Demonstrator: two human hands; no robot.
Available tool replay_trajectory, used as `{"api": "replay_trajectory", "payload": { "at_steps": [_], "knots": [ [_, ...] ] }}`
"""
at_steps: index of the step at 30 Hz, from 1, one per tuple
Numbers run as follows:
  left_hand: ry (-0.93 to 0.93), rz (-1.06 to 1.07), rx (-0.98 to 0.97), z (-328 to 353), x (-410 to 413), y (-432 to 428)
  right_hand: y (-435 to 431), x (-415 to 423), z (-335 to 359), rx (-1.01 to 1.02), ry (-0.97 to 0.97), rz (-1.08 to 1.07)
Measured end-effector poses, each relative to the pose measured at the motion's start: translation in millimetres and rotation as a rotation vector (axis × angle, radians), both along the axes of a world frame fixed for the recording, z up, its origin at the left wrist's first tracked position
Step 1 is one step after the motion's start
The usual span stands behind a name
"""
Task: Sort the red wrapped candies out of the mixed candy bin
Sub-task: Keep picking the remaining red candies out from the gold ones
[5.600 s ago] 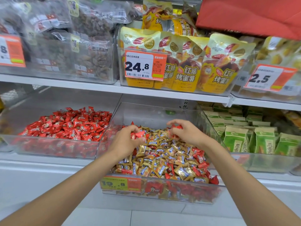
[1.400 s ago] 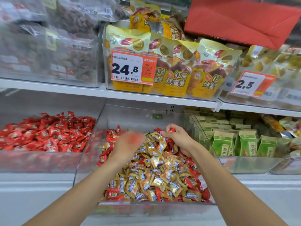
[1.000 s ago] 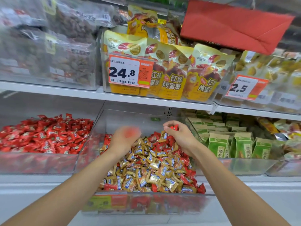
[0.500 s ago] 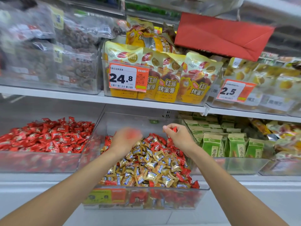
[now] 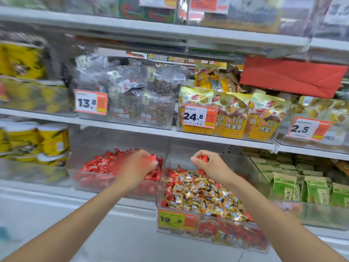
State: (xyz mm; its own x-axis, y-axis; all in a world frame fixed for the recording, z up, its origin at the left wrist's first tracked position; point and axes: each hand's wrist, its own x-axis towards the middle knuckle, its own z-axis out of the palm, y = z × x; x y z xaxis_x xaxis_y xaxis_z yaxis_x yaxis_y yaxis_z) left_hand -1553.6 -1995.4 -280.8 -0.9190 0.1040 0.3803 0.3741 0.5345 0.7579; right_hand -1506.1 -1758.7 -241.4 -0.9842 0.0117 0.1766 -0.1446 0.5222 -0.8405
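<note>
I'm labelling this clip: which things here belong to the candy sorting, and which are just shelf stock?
Part of the job:
- mixed candy bin
- red candies in right hand
- left hand, grip holding red candy
- all-red bin

Just shelf stock:
- yellow snack bags
- green packets
- yellow tubs
- price tags

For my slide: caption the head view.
Left hand carries red wrapped candies over the all-red clear bin; right hand holds more.
</note>
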Motion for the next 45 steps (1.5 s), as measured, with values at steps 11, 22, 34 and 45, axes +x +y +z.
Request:
{"api": "replay_trajectory", "payload": {
  "at_steps": [11, 22, 34, 45],
  "knots": [
    [-0.242, 0.200, -0.167, -34, -142, -128, -157, -148, -26, 0.370, 0.043, 0.256],
    [-0.092, -0.065, -0.155, -26, -63, -58, -38, -96, -20, 0.499, 0.008, 0.117],
    [-0.212, -0.431, -0.166, -19, -24, 159, 141, 38, -29, 0.658, -0.115, -0.182],
    [-0.315, -0.367, -0.164, -72, -76, 231, 164, 25, -46, 0.580, -0.044, -0.200]
  ]
}}
